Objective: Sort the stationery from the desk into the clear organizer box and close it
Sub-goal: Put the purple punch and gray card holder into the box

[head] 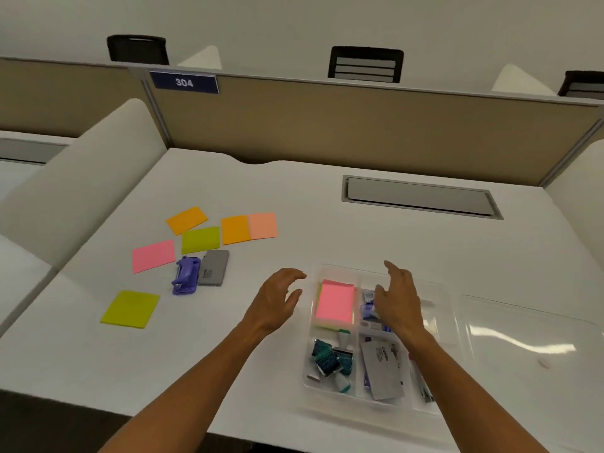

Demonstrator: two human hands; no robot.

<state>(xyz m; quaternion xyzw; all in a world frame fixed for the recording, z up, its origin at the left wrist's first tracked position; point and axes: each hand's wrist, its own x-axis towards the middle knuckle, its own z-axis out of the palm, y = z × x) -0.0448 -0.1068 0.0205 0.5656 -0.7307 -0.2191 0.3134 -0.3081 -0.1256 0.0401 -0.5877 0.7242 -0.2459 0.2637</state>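
Hands hover empty over the desk (327, 204): the left hand (277, 300), fingers loosely spread, beside the clear organizer box (312, 335); the right hand (400, 300), fingers relaxed, above its middle compartments. A pink sticky-note stack (336, 305) sits inside; the lid (529, 341) lies open to the right. Sorting seems midway. Next likely calls for reaching left to the purple punch (186, 276), grey case (214, 267) and loose notes (200, 239).

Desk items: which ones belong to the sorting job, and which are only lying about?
Belonging to the job:
- clear organizer box and its open lid
- loose sticky notes
- purple punch
- grey case

Only lying about:
- desk cable hatch
- sign reading 304
- black chairs behind the partition
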